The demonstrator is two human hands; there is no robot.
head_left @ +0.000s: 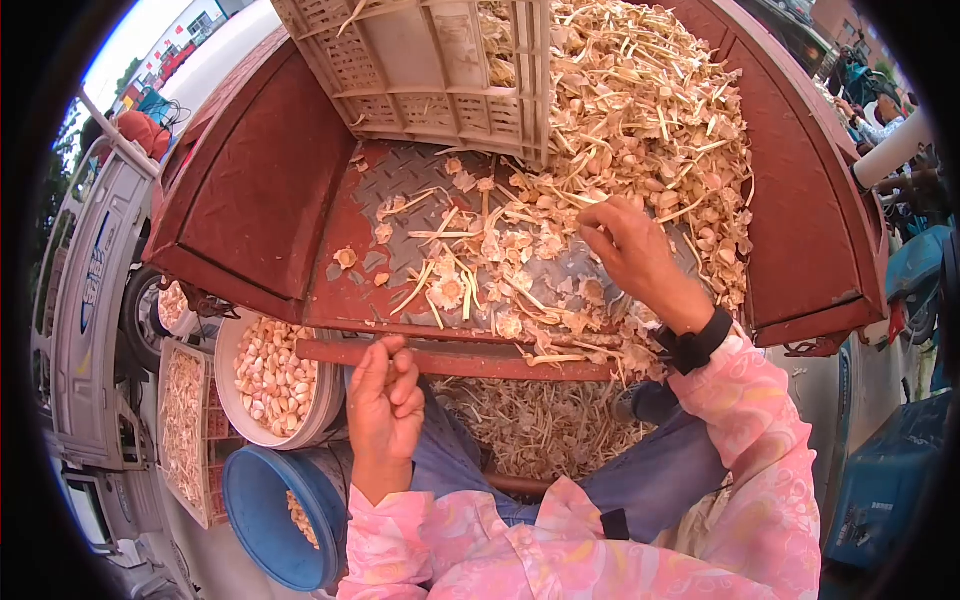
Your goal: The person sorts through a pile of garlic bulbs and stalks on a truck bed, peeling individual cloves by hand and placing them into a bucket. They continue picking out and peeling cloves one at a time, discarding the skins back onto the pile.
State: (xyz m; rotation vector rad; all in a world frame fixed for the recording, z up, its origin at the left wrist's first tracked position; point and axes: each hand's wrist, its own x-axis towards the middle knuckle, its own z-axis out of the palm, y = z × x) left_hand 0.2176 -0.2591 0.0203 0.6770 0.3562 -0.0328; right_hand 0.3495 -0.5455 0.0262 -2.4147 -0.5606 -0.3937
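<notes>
My right hand (640, 255), with a black band (697, 342) at the wrist, is over the edge of the garlic pile (640, 110) in the red truck bed (345, 290). Its fingers are curled and bent downward; whatever they may hold is hidden. Close to the bed's front edge, my left hand (385, 410) is raised with its fingers curled in and the thumb against them. I cannot make out anything inside it. Dry garlic stems and root discs (447, 290) lie scattered on the metal between the hands.
A tilted plastic crate (430, 110) stands at the back left of the bed. Left of my knees are a white bucket of peeled-apart garlic cloves (275, 385), a blue bucket (250, 520) with some cloves and a crate of scraps (185, 420). Husks (540, 420) cover the ground between my legs.
</notes>
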